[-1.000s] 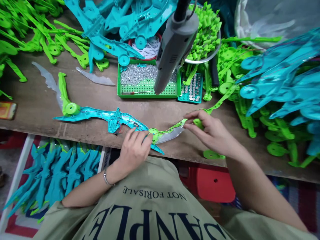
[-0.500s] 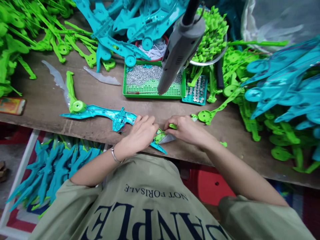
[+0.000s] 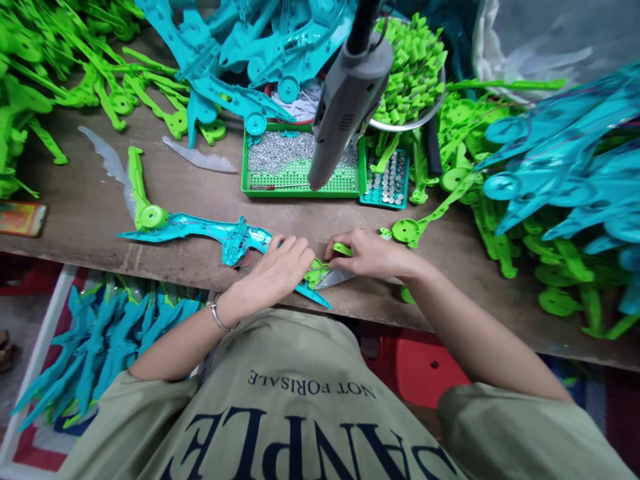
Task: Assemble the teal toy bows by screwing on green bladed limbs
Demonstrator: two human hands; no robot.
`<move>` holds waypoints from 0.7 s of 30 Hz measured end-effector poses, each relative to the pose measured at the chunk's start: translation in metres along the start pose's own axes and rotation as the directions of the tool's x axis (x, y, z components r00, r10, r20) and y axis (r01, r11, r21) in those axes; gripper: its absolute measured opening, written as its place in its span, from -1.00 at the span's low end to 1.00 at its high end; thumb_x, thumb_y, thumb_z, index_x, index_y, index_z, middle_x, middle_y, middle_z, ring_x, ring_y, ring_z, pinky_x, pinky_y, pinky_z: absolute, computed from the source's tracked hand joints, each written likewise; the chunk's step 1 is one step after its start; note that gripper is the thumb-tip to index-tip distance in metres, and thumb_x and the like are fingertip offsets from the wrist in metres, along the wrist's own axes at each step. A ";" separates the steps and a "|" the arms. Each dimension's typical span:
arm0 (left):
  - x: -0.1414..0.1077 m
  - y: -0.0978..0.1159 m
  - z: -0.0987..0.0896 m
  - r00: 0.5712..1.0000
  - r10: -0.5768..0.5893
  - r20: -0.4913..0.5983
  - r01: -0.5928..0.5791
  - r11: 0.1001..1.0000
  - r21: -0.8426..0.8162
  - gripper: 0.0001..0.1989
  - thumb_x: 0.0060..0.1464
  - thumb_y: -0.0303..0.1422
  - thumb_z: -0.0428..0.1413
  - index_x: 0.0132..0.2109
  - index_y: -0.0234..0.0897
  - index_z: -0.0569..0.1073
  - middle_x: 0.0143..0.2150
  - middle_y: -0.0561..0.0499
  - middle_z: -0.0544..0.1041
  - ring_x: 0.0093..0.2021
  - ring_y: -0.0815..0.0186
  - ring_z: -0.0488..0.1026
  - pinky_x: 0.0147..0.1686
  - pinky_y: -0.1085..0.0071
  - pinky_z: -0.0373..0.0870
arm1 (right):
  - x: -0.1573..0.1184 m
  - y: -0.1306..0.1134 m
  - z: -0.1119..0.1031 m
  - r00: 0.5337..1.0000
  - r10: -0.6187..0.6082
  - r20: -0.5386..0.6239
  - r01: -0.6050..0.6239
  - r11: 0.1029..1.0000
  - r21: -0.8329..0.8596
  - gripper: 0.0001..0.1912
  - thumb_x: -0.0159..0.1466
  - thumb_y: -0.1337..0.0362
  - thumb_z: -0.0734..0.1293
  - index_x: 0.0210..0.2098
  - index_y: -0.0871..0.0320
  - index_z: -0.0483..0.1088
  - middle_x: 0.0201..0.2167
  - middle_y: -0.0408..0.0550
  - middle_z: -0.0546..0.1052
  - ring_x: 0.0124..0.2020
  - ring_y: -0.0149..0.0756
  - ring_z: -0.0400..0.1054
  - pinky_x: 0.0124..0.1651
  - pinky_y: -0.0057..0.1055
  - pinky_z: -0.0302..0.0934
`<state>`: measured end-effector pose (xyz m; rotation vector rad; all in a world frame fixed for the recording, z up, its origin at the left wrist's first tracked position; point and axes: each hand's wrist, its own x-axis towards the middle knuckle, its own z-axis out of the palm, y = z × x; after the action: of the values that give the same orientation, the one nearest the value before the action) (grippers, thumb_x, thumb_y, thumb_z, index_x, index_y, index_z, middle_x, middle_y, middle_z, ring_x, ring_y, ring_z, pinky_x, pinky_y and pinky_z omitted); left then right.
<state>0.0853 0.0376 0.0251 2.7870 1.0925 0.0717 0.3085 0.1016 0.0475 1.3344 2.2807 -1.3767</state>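
Note:
A blue plastic toy-bow shell (image 3: 204, 228) with thin wires lies across the table edge in front of me. My left hand (image 3: 283, 272) is closed over its right part, fingers bent down on it. A green limb with a round hub (image 3: 152, 217) sits at the shell's left end, next to a translucent blade (image 3: 107, 155). My right hand (image 3: 373, 255) grips a green plastic limb (image 3: 343, 249) at the shell's right end, its fingers partly hiding it. Under that hand a second translucent blade (image 3: 336, 276) shows. Its inner end is hidden.
A green tray (image 3: 300, 193) of small screws stands behind the shell, with a grey electric screwdriver (image 3: 347, 107) hanging over it. Right of it are a small teal tray (image 3: 385, 180) of metal discs and a bowl (image 3: 410, 73) of green pieces. Blue shells (image 3: 595, 147) pile at right.
The view has shifted slightly, moving most things a little left. Both hands keep nearly the same place on the parts. A green round piece now shows beside my right forearm.

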 end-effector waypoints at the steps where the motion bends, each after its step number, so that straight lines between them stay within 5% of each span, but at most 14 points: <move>1: -0.001 0.000 0.002 1.000 0.000 -0.010 0.000 1.000 -0.016 -0.81 0.40 -0.51 -0.11 -0.15 -0.27 0.36 -0.17 -0.06 0.39 -0.18 0.15 0.27 -0.06 0.18 0.19 | 0.000 0.001 0.000 1.000 0.002 0.003 -0.002 1.000 0.004 -0.83 0.21 0.39 0.36 -0.22 0.15 0.58 -0.33 -0.13 0.66 -0.35 -0.35 0.44 -0.24 -0.46 0.21; 9: 0.000 -0.002 0.016 0.986 0.011 -0.164 -0.028 0.994 -0.102 -0.78 0.43 -0.51 -0.16 -0.16 -0.25 0.34 -0.25 -0.02 0.45 -0.21 0.19 0.29 -0.03 0.21 0.19 | 0.003 0.008 0.000 1.000 0.024 0.019 -0.025 1.000 0.007 -0.85 0.20 0.34 0.37 -0.25 0.15 0.58 -0.35 -0.13 0.64 -0.35 -0.34 0.43 -0.25 -0.45 0.19; 14: 0.003 -0.003 0.017 0.979 -0.007 -0.205 -0.044 0.969 -0.243 -0.80 0.43 -0.45 -0.08 0.10 -0.28 0.35 -0.16 -0.01 0.53 -0.12 0.22 0.36 0.15 0.15 0.16 | 0.001 0.012 -0.003 0.999 -0.015 0.033 0.013 0.998 0.063 -0.75 0.18 0.41 0.30 -0.21 0.13 0.57 -0.27 -0.11 0.67 -0.28 -0.30 0.48 -0.20 -0.44 0.25; 21: 0.008 -0.005 0.021 0.978 0.025 -0.208 -0.066 0.979 -0.192 -0.81 0.40 -0.36 0.02 -0.11 -0.17 0.55 -0.26 0.02 0.51 -0.14 0.21 0.36 0.20 0.09 0.12 | 0.004 0.014 0.000 0.999 0.039 0.016 -0.040 0.996 0.077 -0.85 0.17 0.41 0.33 -0.30 0.16 0.54 -0.36 -0.14 0.64 -0.33 -0.34 0.45 -0.24 -0.44 0.23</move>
<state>0.0901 0.0441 0.0034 2.6692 1.0008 0.4558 0.3170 0.1060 0.0366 1.3794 2.2008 -1.4715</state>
